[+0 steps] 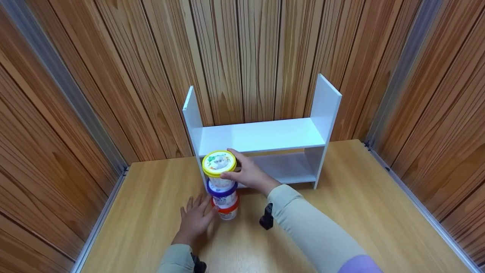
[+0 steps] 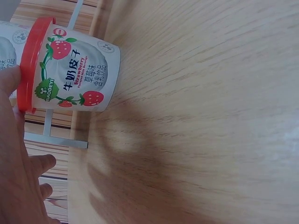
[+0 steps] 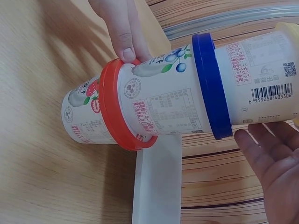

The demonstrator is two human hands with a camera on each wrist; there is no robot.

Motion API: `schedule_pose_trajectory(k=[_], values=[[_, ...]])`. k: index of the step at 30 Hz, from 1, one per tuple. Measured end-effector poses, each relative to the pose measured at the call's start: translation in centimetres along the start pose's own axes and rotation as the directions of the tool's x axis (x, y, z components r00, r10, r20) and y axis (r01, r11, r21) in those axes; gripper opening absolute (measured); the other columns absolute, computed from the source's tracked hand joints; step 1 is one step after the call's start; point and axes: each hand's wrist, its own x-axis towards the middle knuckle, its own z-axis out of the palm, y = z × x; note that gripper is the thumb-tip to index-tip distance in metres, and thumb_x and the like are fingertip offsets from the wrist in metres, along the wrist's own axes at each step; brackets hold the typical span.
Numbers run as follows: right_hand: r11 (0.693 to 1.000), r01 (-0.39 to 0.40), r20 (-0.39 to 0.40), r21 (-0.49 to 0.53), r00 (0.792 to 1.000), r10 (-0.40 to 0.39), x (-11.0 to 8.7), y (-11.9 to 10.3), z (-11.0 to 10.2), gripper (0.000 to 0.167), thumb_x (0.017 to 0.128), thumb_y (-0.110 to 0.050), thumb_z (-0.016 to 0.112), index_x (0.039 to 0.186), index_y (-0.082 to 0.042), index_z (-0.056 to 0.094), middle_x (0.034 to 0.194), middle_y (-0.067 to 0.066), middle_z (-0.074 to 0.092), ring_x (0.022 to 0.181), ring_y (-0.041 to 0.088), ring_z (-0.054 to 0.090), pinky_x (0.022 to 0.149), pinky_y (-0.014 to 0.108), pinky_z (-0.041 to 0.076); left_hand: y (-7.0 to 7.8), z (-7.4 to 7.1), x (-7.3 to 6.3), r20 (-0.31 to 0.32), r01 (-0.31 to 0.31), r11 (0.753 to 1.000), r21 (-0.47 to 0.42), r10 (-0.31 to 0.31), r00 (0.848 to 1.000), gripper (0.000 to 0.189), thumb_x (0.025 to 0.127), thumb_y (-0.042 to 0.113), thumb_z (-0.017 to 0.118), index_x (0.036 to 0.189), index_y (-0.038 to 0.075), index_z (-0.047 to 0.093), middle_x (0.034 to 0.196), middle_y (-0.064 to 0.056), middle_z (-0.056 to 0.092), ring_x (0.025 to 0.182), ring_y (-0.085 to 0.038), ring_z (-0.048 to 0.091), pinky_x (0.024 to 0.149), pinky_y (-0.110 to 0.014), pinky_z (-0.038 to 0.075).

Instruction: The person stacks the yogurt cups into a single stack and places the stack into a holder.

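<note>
wood tabletop (image 1: 130, 212) beneath a white shelf unit (image 1: 261, 136) with 2 boards. a stack of 3 cups (image 1: 222, 189) stands on the tabletop, long axis vertical, just before the shelf unit's left side; whether they touch cannot be told. the right hand (image 1: 252, 172) grasps the topmost, yellow-lidded cup (image 1: 219, 163) from the right, thumb on the near side, so this cup lies directly left of the grip. the left hand (image 1: 195, 220) is low on the stack's left, fingers extended, clasping nothing. governing relation, as judged: right hand nearer the top, left hand nearer the base, the blue-lidded cup (image 3: 170, 93) between those levels. 1 left fingertip rests at the bottom cup's red lid (image 2: 37, 65).
</note>
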Motion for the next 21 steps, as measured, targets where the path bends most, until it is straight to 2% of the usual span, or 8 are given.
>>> schedule_pose_trajectory(k=[12,16,21], values=[[0.999,-0.036,0.015,-0.026,0.999,0.036,-0.3,-0.4,-0.7,0.107,0.076,-0.061,0.081,0.161,-0.03,0.024,0.154,0.002,0.045,0.141,0.025,0.044,0.11,0.051,0.043,-0.1,0.0,0.1,0.016,-0.001,1.0,-0.014,0.001,1.0,0.087,0.086,0.086,0.037,0.159,0.041,0.024,0.168,-0.005,0.02,0.153,-0.045,0.0,0.117,-0.069,-0.007],[0.998,-0.014,0.0,-0.055,1.0,0.014,-0.5,-0.7,-1.3,0.097,0.082,-0.064,0.074,0.16,-0.028,0.029,0.151,0.003,0.048,0.139,0.026,0.046,0.109,0.05,0.044,-0.1,0.0,0.1,0.011,0.004,1.0,-0.012,-0.004,1.0,0.087,0.085,0.087,0.037,0.159,0.043,0.022,0.168,-0.004,0.02,0.153,-0.044,0.0,0.117,-0.069,-0.007],[0.994,0.055,-0.033,-0.094,0.998,-0.059,-0.6,-1.2,-2.3,0.079,0.092,-0.059,0.065,0.157,-0.024,0.037,0.145,0.004,0.053,0.136,0.029,0.05,0.109,0.05,0.044,-0.1,0.1,0.3,0.011,0.012,1.0,-0.009,-0.012,1.0,0.089,0.084,0.087,0.037,0.159,0.042,0.022,0.168,-0.004,0.02,0.153,-0.044,0.0,0.117,-0.069,-0.007]])
